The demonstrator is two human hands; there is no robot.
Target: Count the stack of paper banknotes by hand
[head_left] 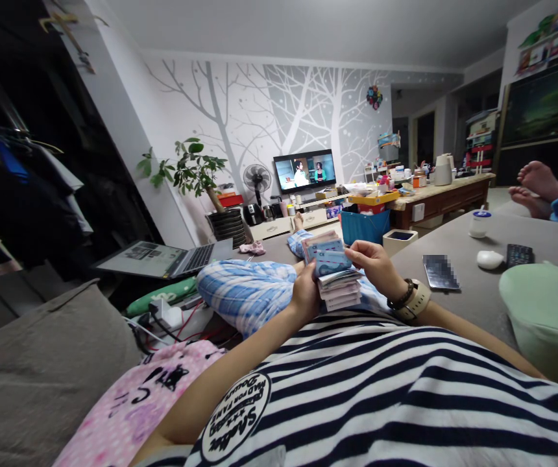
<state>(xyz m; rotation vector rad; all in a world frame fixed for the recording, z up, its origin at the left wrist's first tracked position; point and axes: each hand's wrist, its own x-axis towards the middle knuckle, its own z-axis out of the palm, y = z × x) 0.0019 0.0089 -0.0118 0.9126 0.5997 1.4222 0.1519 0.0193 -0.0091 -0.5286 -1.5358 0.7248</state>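
Note:
A thick stack of banknotes point(340, 288) sits folded in my left hand point(305, 290), whose fingers are wrapped round its left side. Bluish notes point(330, 254) stand up at the top of the stack, with pinkish ones behind them. My right hand point(371, 261) pinches the right edge of the blue notes between thumb and forefinger. A beaded bracelet and a pale watch point(416, 299) are on my right wrist. Both hands are above my lap, over blue-and-white checked trousers point(244, 292).
An open laptop point(162, 258) lies to the left, near a power strip point(167, 316) with cables. At right on the grey sofa are a phone point(440, 272), a white mouse point(490, 260), a small black keypad point(520, 255), a jar point(480, 224) and a green neck-pillow-like object point(527, 298). Another person's feet point(539, 185) rest beyond.

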